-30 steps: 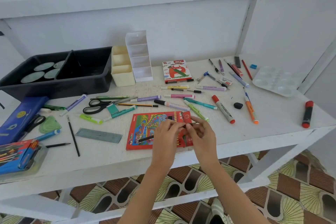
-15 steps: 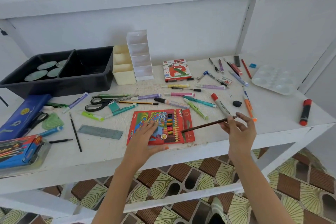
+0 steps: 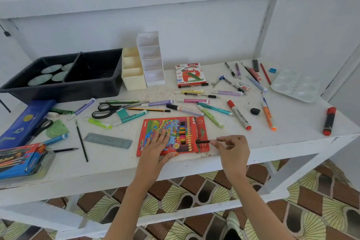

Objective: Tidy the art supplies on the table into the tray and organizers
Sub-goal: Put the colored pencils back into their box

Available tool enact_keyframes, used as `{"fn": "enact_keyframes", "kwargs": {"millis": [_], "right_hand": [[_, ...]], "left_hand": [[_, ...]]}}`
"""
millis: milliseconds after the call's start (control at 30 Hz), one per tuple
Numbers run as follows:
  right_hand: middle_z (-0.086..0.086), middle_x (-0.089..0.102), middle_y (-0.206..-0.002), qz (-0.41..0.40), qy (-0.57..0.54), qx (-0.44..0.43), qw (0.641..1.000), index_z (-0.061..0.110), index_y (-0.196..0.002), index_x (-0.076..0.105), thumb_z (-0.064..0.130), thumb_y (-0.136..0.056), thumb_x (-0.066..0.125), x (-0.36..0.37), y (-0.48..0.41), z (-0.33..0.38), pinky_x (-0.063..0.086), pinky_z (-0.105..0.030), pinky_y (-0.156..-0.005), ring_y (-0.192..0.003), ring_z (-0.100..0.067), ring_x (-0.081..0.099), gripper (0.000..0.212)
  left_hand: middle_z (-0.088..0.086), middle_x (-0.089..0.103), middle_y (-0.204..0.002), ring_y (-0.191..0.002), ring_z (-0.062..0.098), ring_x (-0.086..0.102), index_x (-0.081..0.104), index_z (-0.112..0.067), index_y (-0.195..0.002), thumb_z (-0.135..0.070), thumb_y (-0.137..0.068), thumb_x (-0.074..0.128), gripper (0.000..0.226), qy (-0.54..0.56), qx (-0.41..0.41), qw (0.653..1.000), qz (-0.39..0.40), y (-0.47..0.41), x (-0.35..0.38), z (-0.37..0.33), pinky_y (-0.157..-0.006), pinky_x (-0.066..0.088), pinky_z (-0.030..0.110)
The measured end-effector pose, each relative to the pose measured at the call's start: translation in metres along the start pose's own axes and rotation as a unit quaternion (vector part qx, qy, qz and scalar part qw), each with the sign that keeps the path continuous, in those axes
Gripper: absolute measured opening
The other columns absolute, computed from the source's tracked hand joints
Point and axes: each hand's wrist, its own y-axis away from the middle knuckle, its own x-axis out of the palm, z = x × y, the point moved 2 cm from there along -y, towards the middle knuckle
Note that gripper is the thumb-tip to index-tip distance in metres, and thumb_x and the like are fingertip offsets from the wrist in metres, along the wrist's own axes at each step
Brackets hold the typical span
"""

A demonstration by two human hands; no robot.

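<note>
A red colour pencil box (image 3: pixel 155 128) lies flat near the table's front edge, its flap open to the right and several pencils showing through its window. My left hand (image 3: pixel 157 146) presses flat on the box's left half with straight fingers. My right hand (image 3: pixel 231 150) pinches the end of a dark pencil (image 3: pixel 203 141), whose other end is inside the open end of the box. The black tray (image 3: pixel 66 91) stands at the back left. Beside it stand the cream organizer (image 3: pixel 134 80) and the white organizer (image 3: pixel 153 76).
Markers, pens, highlighters, black scissors (image 3: pixel 109 110), a grey ruler (image 3: pixel 108 140) and an oil pastel box (image 3: pixel 190 75) lie scattered over the white table. A clear palette (image 3: pixel 296 87) and a red marker (image 3: pixel 329 121) sit at the right. A blue pencil case (image 3: pixel 25 121) lies left.
My right hand carried the dark pencil back from the right and slid it most of the way into the box. My left hand stayed pressed on the box.
</note>
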Motion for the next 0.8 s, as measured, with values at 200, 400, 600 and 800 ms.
{"fn": "enact_keyframes", "kwargs": {"millis": [200,400,600,800], "right_hand": [[0.008,0.05,-0.089,-0.018,0.143,-0.125,0.982,0.02,-0.071,0.072,0.023,-0.066,0.083,0.036,0.008,-0.005,0.043,-0.031,-0.081,-0.094,-0.013,0.039,0.012],[0.0,0.054,-0.089,-0.028,0.176,-0.161,0.971,0.016,-0.076,0.072,0.017,-0.064,0.084,0.05,0.008,-0.006,0.034,-0.032,-0.077,-0.09,-0.018,0.042,0.016],[0.002,0.053,-0.114,0.036,0.108,-0.211,0.971,0.016,-0.115,0.067,0.038,-0.092,0.046,0.029,0.021,-0.018,0.045,-0.044,-0.09,-0.11,-0.012,0.033,0.038],[0.002,0.03,-0.151,0.067,0.239,-0.233,0.94,0.022,-0.132,0.055,0.049,-0.095,0.024,0.035,0.04,-0.019,0.025,-0.041,-0.106,-0.137,-0.019,0.014,0.055]], "left_hand": [[-0.016,0.006,-0.15,-0.139,0.001,-0.007,0.011,-0.029,-0.142,-0.088,-0.067,0.004,0.095,-0.026,0.005,1.0,0.012,-0.001,0.003,0.003,-0.112,-0.007,0.02],[-0.016,0.004,-0.149,-0.139,0.002,-0.008,0.011,-0.028,-0.144,-0.088,-0.066,0.002,0.099,-0.031,0.006,0.999,0.019,-0.001,0.002,0.003,-0.112,-0.009,0.021],[-0.016,0.005,-0.149,-0.139,0.001,-0.007,0.01,-0.029,-0.143,-0.087,-0.069,0.002,0.094,-0.033,0.005,0.999,0.012,-0.001,0.004,0.004,-0.114,-0.006,0.025],[-0.014,0.006,-0.15,-0.14,0.002,-0.008,0.009,-0.027,-0.143,-0.085,-0.071,0.001,0.093,-0.041,0.015,0.999,0.006,-0.001,0.006,0.006,-0.114,-0.007,0.024]]}}
